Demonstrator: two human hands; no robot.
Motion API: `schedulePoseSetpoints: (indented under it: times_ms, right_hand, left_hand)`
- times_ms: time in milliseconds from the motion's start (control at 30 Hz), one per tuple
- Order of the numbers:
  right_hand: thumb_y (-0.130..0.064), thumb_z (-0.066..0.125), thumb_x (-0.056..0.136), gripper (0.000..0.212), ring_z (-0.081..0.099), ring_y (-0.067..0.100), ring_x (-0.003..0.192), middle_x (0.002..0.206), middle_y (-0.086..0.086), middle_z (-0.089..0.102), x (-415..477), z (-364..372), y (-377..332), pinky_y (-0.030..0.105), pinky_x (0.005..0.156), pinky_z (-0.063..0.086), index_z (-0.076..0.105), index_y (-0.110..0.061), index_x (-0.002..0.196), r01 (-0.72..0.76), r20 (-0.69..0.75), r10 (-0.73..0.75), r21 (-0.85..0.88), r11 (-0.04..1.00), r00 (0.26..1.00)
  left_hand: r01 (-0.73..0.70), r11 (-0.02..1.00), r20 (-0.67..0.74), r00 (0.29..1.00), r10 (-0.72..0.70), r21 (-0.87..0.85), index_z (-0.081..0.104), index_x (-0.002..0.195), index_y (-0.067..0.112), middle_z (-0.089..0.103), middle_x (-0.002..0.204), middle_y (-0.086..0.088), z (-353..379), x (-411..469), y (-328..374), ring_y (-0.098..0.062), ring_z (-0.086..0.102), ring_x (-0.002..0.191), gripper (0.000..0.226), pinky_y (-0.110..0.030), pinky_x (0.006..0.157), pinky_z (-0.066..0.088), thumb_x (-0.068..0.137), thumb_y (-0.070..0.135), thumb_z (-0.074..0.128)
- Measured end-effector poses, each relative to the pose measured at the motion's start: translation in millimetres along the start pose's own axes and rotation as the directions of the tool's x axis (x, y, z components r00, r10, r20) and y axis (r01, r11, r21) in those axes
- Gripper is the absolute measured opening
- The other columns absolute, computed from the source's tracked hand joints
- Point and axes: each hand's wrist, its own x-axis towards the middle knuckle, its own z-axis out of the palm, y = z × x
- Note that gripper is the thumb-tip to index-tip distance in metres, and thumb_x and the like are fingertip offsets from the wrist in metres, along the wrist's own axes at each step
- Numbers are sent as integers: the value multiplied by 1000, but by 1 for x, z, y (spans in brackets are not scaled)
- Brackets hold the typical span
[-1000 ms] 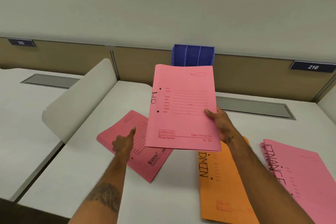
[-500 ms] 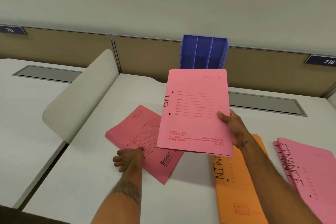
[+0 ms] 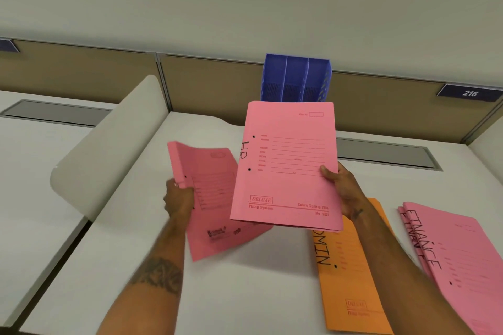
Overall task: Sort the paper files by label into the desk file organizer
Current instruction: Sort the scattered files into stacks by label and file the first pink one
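Second pink file [image 3: 209, 198] now off the desk [image 3: 245, 294], gripped at its spine edge by the left hand [image 3: 178, 198]. HR file [image 3: 285, 166] pinched at its right edge by the right hand [image 3: 344, 190], long axis upright, directly before the blue organizer [image 3: 296, 77] at the desk's back edge; right hand nearer.

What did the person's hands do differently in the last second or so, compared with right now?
The left hand, which was only reaching toward the second pink file lying flat on the desk, has gripped its edge and lifted it up at a tilt. The right hand keeps holding the HR file up in front of the blue organizer. The orange ADMIN file and the FINANCE files lie as before.
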Motion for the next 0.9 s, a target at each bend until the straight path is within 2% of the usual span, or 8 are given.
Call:
schedulePoseSetpoints:
  times_ms: [167,267,333,467,600,667,767,900]
  right_hand:
    - [-22,57,96,31,68,34,100,116,7,70,1,3,-4,53,85,56,56,-22,127,17,-33,-17,0,1000,999]
    - [-21,57,96,31,68,34,101,117,8,69,3,4,-6,53,85,56,56,-20,127,22,-46,-22,3,1000,999]
    - [-20,57,96,31,67,35,102,117,9,69,3,4,-7,54,87,55,57,-19,127,29,-48,-28,10,1000,998]
    - [-18,56,96,31,67,34,102,118,9,69,2,11,-7,53,87,55,57,-18,127,35,-44,-34,14,999,998]
    - [-20,55,97,31,69,32,99,114,9,70,0,24,-10,51,85,56,56,-17,128,37,-2,-37,33,999,999]
    - [-23,55,98,30,69,33,98,113,11,71,-3,31,-12,51,84,56,55,-18,127,36,30,-38,49,998,999]
    - [-34,57,96,31,68,36,97,112,15,70,-11,36,-13,54,83,56,58,-20,124,56,54,-58,34,998,997]
    - [-35,51,99,28,68,34,90,111,17,70,-22,33,-9,51,80,57,61,-22,122,45,68,-51,84,995,996]
  left_hand:
    - [-382,921,-95,917,388,71,48,139,29,62,126,-18,-81,20,75,-40,56,115,45,-50,99,43,94,23,46]
    - [-519,853,-144,841,522,61,56,132,28,67,118,-15,-129,28,121,-36,61,108,43,-44,94,47,90,23,50]
    - [-556,831,-120,825,552,0,59,130,26,70,115,-8,-152,30,147,-28,64,103,42,-38,91,48,89,22,54]
    - [-417,826,68,878,475,-378,60,129,30,72,101,9,-148,19,171,-6,67,80,38,-31,77,58,93,20,56]
    - [-312,833,209,872,442,-457,61,125,22,71,96,1,-85,-7,168,-10,67,72,29,-30,65,58,97,15,55]
    - [-247,846,277,869,409,-473,61,126,14,72,99,-6,-53,-16,160,-16,67,74,30,-33,71,59,97,13,54]
    - [-179,872,376,849,371,-455,60,129,18,74,104,-7,-21,-25,144,-19,70,79,33,-36,72,59,97,19,56]
    - [-128,892,474,810,346,-433,66,117,17,76,100,-7,-1,-29,130,-27,73,90,25,-47,80,60,97,28,58]
